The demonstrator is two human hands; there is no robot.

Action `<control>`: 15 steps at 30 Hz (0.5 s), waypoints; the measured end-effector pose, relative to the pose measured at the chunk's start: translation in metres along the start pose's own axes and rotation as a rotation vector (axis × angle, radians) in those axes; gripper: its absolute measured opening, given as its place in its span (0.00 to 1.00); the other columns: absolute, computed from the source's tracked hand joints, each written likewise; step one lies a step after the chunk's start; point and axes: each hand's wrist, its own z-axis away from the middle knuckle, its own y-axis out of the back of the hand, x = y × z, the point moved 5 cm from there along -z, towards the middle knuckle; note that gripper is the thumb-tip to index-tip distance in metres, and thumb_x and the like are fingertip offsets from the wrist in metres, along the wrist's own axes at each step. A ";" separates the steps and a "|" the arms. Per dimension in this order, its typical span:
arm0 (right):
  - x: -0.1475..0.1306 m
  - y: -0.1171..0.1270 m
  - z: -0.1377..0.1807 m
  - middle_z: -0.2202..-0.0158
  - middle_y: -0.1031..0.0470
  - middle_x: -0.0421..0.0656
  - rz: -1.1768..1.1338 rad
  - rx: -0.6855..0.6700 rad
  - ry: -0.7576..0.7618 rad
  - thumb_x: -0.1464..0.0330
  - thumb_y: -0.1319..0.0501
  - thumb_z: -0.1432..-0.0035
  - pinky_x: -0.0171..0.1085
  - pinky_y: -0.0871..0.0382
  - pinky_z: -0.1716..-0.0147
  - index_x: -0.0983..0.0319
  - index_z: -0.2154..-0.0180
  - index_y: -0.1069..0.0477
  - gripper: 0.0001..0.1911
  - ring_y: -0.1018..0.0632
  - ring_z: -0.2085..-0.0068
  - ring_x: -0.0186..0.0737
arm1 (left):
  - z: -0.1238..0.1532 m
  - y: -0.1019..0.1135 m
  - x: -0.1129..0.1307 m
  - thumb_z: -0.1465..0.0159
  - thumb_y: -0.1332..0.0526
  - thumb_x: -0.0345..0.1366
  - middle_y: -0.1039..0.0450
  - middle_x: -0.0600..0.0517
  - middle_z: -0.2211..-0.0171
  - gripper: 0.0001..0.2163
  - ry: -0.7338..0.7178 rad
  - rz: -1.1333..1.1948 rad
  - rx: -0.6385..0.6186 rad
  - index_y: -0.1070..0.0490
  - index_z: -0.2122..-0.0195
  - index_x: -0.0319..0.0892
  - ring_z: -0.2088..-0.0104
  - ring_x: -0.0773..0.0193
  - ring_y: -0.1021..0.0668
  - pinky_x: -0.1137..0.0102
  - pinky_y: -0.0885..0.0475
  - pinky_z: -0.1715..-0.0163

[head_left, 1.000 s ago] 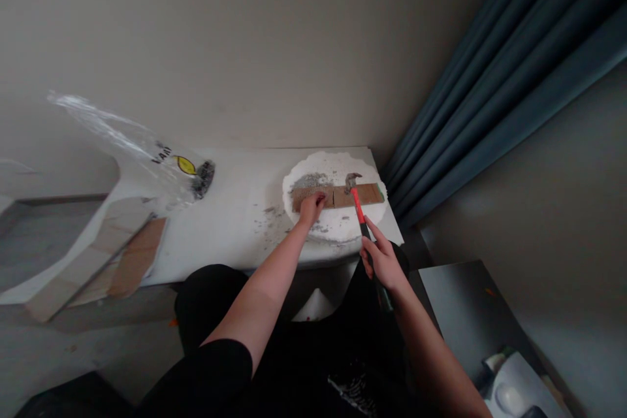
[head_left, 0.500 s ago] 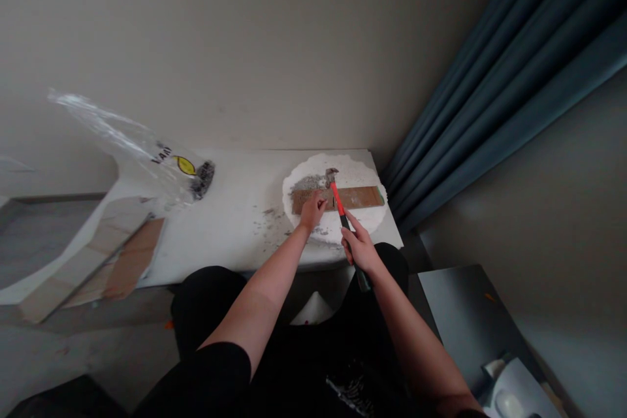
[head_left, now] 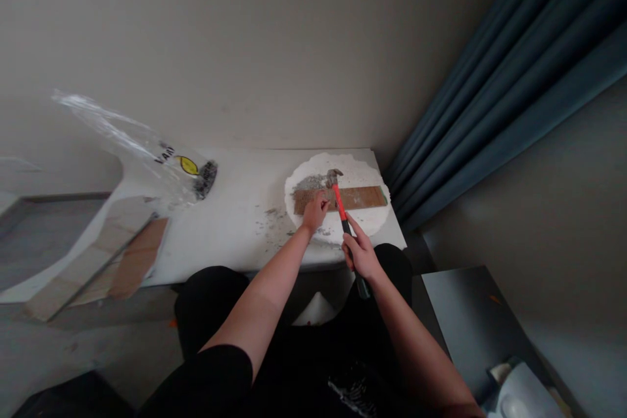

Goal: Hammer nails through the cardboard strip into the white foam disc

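My right hand [head_left: 361,252] is wrapped round the black grip of a claw hammer [head_left: 341,202] with a red and black handle. The hammer's metal head is over the far edge of a brown wooden board [head_left: 360,197]. The board lies across a white, scallop-edged round mat [head_left: 375,173]. My left hand [head_left: 314,212] rests at the board's left half, fingers pinched together close to the hammer. Whatever they pinch is too small to make out. Grey crumbs [head_left: 311,184] are heaped behind the board, and more are scattered on the mat.
The mat sits at the right end of a white table [head_left: 230,215]. A clear plastic bag [head_left: 189,165] with dark bits stands to the left, near cardboard pieces [head_left: 140,255]. Blue curtains [head_left: 490,91] hang at right, above a grey surface [head_left: 465,300].
The whole view has shifted slightly. The hammer head stays close to the board, with at most a small movement, and my left hand keeps its pinch in nearly the same place.
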 end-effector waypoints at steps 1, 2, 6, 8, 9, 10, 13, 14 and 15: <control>0.001 -0.001 0.000 0.79 0.35 0.28 0.003 -0.007 -0.006 0.56 0.39 0.35 0.28 0.45 0.89 0.57 0.24 0.52 0.44 0.37 0.87 0.28 | 0.000 0.000 0.000 0.33 0.38 0.29 0.17 0.48 0.60 0.17 0.000 0.001 0.000 0.32 0.43 0.42 0.60 0.58 0.17 0.66 0.25 0.55; 0.002 -0.002 0.000 0.80 0.36 0.27 0.010 -0.011 -0.019 0.56 0.39 0.35 0.28 0.45 0.89 0.57 0.24 0.52 0.44 0.38 0.87 0.28 | 0.000 0.000 0.000 0.33 0.38 0.28 0.18 0.48 0.60 0.17 -0.006 0.008 0.001 0.32 0.43 0.42 0.59 0.58 0.17 0.66 0.25 0.55; 0.008 -0.003 0.002 0.80 0.37 0.27 0.000 0.004 -0.045 0.56 0.39 0.36 0.27 0.45 0.89 0.58 0.24 0.52 0.44 0.38 0.87 0.28 | 0.000 0.000 0.001 0.33 0.39 0.27 0.18 0.48 0.60 0.18 -0.017 0.037 0.006 0.34 0.41 0.40 0.59 0.59 0.17 0.67 0.25 0.54; 0.008 -0.002 0.004 0.80 0.37 0.27 -0.018 0.015 -0.025 0.55 0.40 0.35 0.27 0.45 0.88 0.56 0.24 0.53 0.44 0.39 0.87 0.28 | 0.000 0.000 0.001 0.33 0.38 0.28 0.18 0.49 0.62 0.19 -0.016 0.033 0.010 0.34 0.41 0.39 0.60 0.59 0.17 0.66 0.25 0.54; 0.008 -0.002 0.005 0.80 0.37 0.27 -0.019 0.015 -0.022 0.55 0.40 0.35 0.27 0.45 0.88 0.56 0.24 0.53 0.44 0.39 0.87 0.27 | 0.000 0.001 0.002 0.33 0.38 0.28 0.18 0.49 0.62 0.19 -0.018 0.031 0.010 0.34 0.41 0.39 0.60 0.59 0.17 0.66 0.25 0.54; 0.009 -0.003 0.005 0.80 0.37 0.27 -0.015 0.010 -0.027 0.55 0.39 0.35 0.27 0.45 0.89 0.56 0.24 0.53 0.44 0.39 0.87 0.27 | 0.000 0.001 0.002 0.33 0.38 0.28 0.18 0.49 0.62 0.19 -0.020 0.032 0.010 0.34 0.40 0.39 0.60 0.59 0.17 0.66 0.25 0.55; 0.009 -0.004 0.006 0.81 0.39 0.27 -0.003 0.002 -0.042 0.56 0.39 0.35 0.27 0.45 0.89 0.59 0.24 0.52 0.44 0.39 0.87 0.28 | 0.000 0.001 0.002 0.33 0.39 0.27 0.18 0.49 0.62 0.21 -0.017 0.040 0.013 0.36 0.38 0.38 0.61 0.60 0.17 0.67 0.25 0.56; 0.009 -0.005 0.007 0.81 0.39 0.27 -0.005 0.003 -0.034 0.56 0.40 0.34 0.27 0.45 0.89 0.59 0.24 0.53 0.44 0.39 0.87 0.28 | 0.000 0.000 0.001 0.33 0.39 0.28 0.18 0.49 0.62 0.22 -0.018 0.038 0.013 0.36 0.38 0.38 0.61 0.59 0.17 0.66 0.25 0.56; 0.007 -0.006 0.009 0.81 0.39 0.27 -0.011 0.004 -0.021 0.56 0.41 0.33 0.27 0.45 0.89 0.59 0.24 0.53 0.43 0.39 0.87 0.28 | 0.000 0.000 0.001 0.32 0.39 0.28 0.18 0.49 0.62 0.21 -0.020 0.034 0.012 0.36 0.38 0.38 0.60 0.59 0.17 0.66 0.25 0.56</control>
